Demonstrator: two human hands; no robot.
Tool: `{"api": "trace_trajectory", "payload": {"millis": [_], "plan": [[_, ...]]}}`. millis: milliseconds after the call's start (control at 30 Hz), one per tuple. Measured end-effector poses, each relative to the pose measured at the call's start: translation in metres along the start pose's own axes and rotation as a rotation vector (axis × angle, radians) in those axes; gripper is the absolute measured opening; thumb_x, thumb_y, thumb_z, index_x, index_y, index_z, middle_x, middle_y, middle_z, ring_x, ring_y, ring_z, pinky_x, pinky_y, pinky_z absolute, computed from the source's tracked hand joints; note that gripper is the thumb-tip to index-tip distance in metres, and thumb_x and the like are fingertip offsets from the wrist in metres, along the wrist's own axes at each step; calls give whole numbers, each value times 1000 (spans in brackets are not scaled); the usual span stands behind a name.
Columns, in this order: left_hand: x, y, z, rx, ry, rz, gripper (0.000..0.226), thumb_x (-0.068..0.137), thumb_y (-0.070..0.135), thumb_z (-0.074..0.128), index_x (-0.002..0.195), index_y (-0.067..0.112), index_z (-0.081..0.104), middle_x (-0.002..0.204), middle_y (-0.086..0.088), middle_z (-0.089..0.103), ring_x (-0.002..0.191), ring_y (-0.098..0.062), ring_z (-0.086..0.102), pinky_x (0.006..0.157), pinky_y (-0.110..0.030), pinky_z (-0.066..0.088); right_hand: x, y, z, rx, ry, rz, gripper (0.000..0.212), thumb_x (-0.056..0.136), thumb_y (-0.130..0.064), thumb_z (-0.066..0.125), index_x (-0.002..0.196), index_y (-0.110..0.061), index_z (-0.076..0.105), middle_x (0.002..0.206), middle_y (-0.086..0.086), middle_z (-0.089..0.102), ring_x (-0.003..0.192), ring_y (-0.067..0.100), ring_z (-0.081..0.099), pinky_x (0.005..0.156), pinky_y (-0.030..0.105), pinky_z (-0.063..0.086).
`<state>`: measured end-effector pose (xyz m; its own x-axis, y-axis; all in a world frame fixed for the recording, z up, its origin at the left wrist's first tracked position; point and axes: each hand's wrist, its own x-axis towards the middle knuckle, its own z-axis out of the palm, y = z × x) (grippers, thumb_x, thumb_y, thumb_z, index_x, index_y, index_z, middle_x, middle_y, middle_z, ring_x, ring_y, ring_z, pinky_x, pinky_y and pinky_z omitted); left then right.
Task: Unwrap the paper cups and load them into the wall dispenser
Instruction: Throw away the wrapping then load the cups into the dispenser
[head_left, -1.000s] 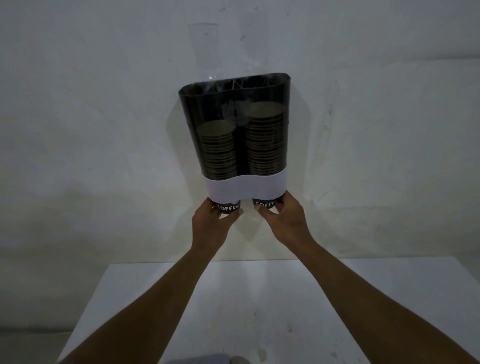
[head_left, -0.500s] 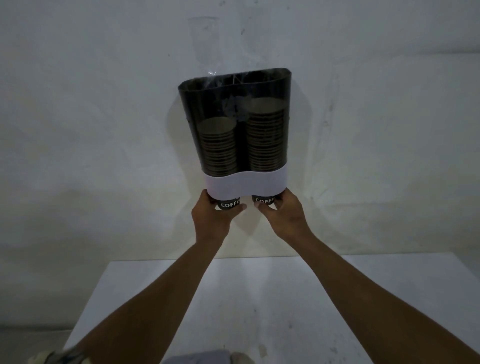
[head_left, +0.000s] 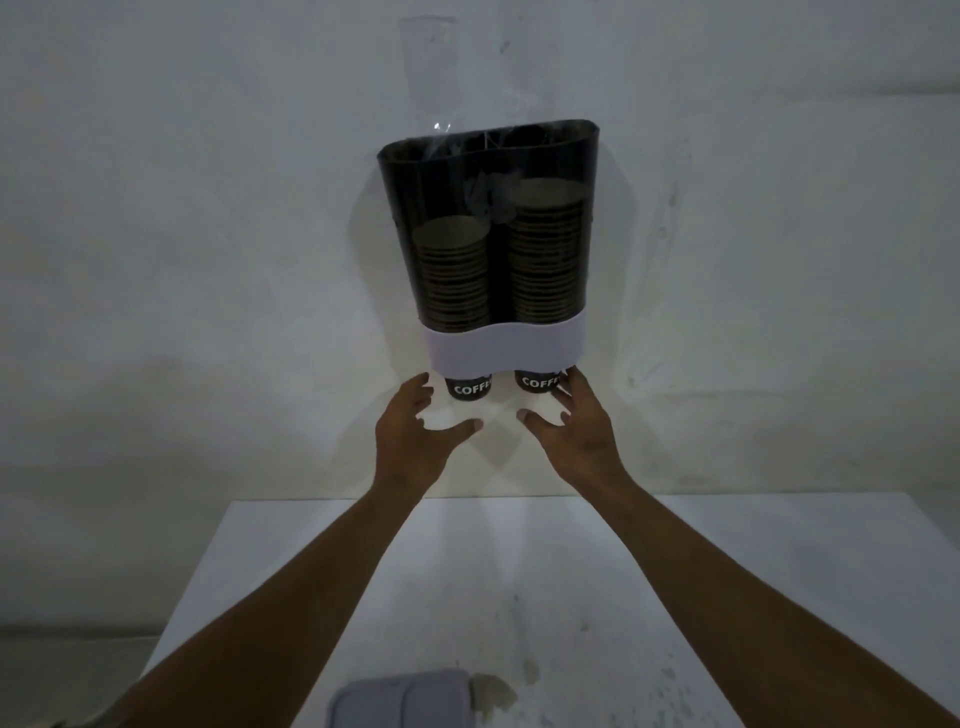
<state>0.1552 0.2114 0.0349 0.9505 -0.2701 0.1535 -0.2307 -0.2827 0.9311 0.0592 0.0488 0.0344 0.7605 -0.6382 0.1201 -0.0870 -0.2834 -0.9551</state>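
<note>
A dark see-through wall dispenser (head_left: 493, 156) with a white lower band (head_left: 506, 349) hangs on the wall. Two stacks of paper cups fill it, the left stack (head_left: 454, 275) lower than the right stack (head_left: 545, 249). A black "COFFEE" cup pokes out below each tube, the left cup (head_left: 469, 388) and the right cup (head_left: 537, 382). My left hand (head_left: 415, 436) is open just below and left of the left cup. My right hand (head_left: 576, 431) is open below the right cup, fingertips near the band's right corner. Clear plastic wrap (head_left: 431, 78) sticks up above the left tube.
A white table (head_left: 519, 571) stands against the wall under the dispenser. A grey flat pouch-like object (head_left: 405, 701) lies at its near edge, next to a stain.
Both hands have let go of the bottom cups and dropped a little lower, with the fingers spread apart. The camera view has shifted slightly.
</note>
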Motion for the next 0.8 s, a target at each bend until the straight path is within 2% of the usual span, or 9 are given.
{"api": "trace_trajectory", "payload": {"millis": [67,133,233,300,467,567,700,800], "plan": [[-12,-16,-10,36,-38,-28,89,57,33,94,135,20,52,123,6,60,108,-11,59,89,-24,48,-15,10,8,1,-21,80,92,82,-19,79,155,-21,24,150,-6,46,133,11,47,103,23,39],[-28,-39,-21,115,-95,-50,86,58,33,94,132,21,54,125,3,61,109,-13,61,90,-25,50,-33,22,20,-2,-65,149,92,83,-20,78,156,-21,21,151,-4,45,134,12,46,101,22,38],[-56,-74,-40,282,-213,-46,82,64,40,89,135,22,52,130,3,59,114,-14,58,97,-31,49,-61,42,37,-50,-129,209,86,84,-22,78,154,-22,28,147,-3,49,134,14,47,106,27,40],[-78,-100,-55,412,-304,-45,81,68,47,84,138,22,50,133,3,57,118,-13,55,100,-30,47,-85,60,51,-127,-200,224,79,84,-25,77,151,-23,35,145,-2,52,132,15,49,103,24,40],[-124,-151,-80,544,-469,-76,83,68,52,82,140,25,48,138,1,54,125,-18,52,104,-31,43,-137,97,78,-406,-469,183,66,84,-36,74,143,-22,47,146,-2,51,134,17,48,107,23,36],[-145,-173,-89,591,-567,-46,89,59,62,72,135,21,55,134,-6,58,123,-25,54,102,-34,45,-163,120,94,-493,-612,196,72,82,-36,76,145,-21,45,150,0,46,138,19,43,110,25,33],[-162,-206,-101,681,-635,-14,107,54,72,56,143,15,46,145,-8,49,132,-27,47,106,-41,43,-190,145,109,-590,-725,217,86,77,-43,77,150,-23,36,157,-1,33,143,18,34,116,31,31],[-172,-222,-103,737,-765,-26,115,55,64,73,149,11,36,155,-8,36,141,-27,35,112,-42,37,-206,157,119,-685,-788,188,101,73,-51,78,154,-23,25,163,-1,21,148,18,24,120,36,25]]}}
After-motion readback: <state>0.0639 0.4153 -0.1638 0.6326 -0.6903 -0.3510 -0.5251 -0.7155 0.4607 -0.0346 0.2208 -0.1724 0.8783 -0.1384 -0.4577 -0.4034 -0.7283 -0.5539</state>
